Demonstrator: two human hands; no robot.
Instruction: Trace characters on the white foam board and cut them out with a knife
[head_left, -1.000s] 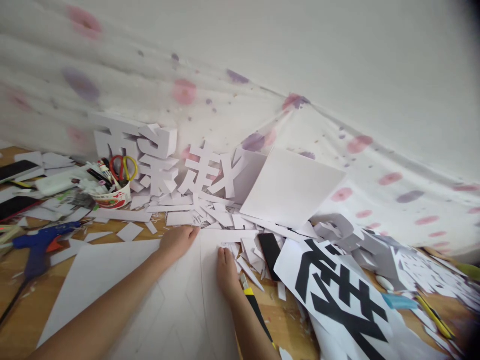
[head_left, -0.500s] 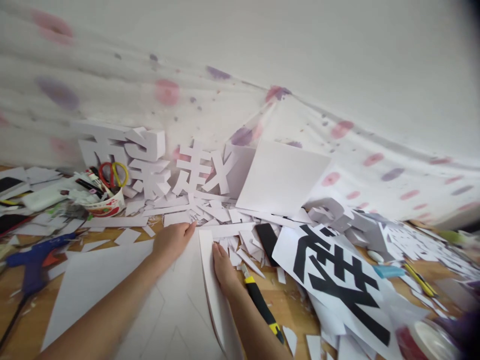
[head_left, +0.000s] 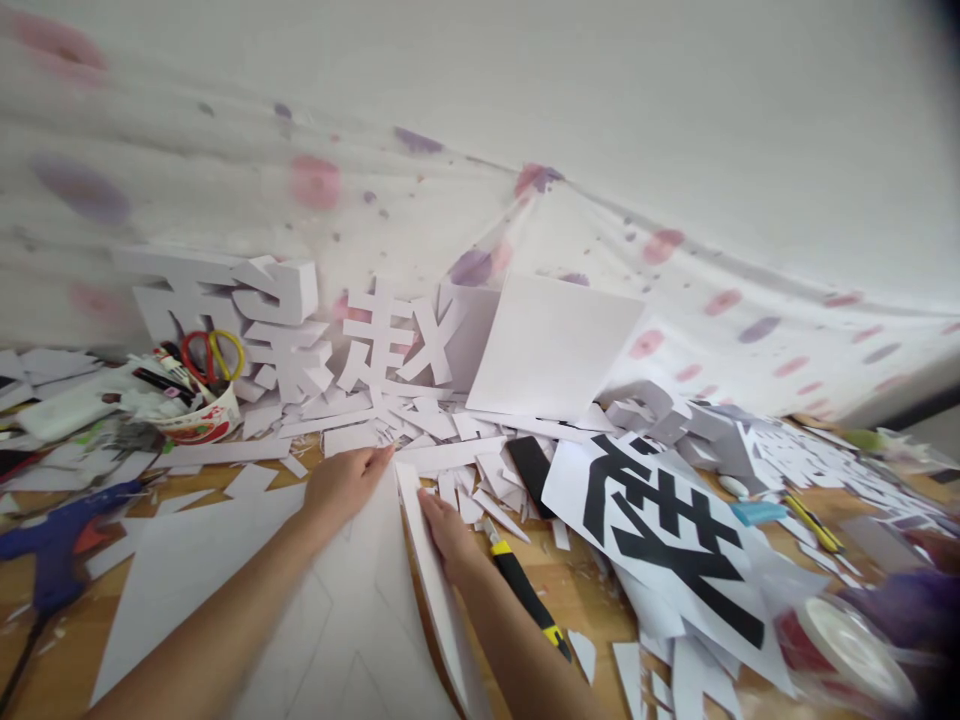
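Observation:
A large white foam board (head_left: 225, 550) lies on the wooden floor in front of me. My left hand (head_left: 341, 483) presses flat on its far end. My right hand (head_left: 448, 530) grips a long strip (head_left: 431, 570) along the board's right edge, which stands tilted up from the board. A yellow-and-black utility knife (head_left: 525, 598) lies on the floor just right of my right forearm.
Cut white foam characters (head_left: 300, 330) and scraps pile against a spotted curtain. A cup with scissors (head_left: 202, 400) stands at left, a blue glue gun (head_left: 52, 535) nearer. A sheet printed with a black character (head_left: 667, 530) and a tape roll (head_left: 855, 660) lie right.
The strip along the board's right edge has lifted from flat to tilted up under my right hand. The view has shifted right, bringing a tape roll into sight.

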